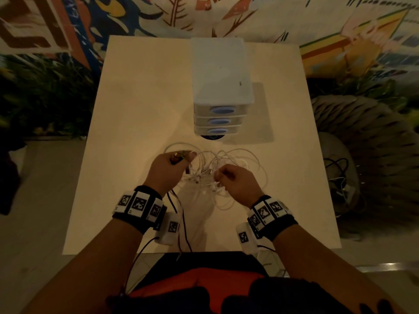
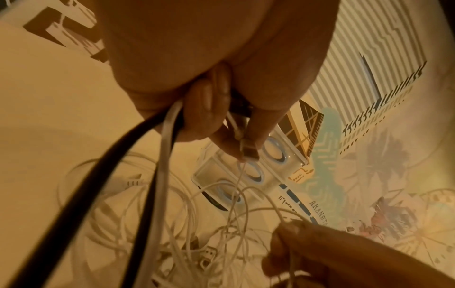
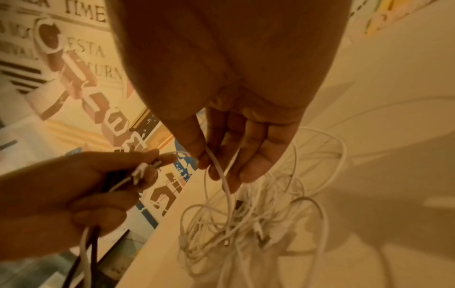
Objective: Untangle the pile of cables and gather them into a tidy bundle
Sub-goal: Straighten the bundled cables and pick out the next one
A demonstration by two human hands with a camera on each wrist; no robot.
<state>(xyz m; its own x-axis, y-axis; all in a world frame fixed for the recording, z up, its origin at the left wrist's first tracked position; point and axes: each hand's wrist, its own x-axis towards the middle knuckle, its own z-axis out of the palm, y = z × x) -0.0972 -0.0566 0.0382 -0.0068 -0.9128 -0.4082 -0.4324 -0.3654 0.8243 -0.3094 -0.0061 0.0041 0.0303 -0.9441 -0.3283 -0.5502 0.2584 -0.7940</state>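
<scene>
The table (image 1: pixel 140 105) stands ahead of the person, a wall mural (image 1: pixel 158 14) behind its far edge. On the table's far middle sits a drawer unit (image 1: pixel 221 87), its drawers stacked one above another and facing the person. Just before it, on the near half, lies the pile of cables (image 1: pixel 217 175), loops spreading toward the right. The left hand (image 1: pixel 169 171) is over the pile's left side, the right hand (image 1: pixel 235 181) over its right side, the two close together. From the left hand, dark cables (image 1: pixel 179 214) trail back over the table's near edge. A wicker chair (image 1: pixel 362 155) sits on the floor right of the table.
</scene>
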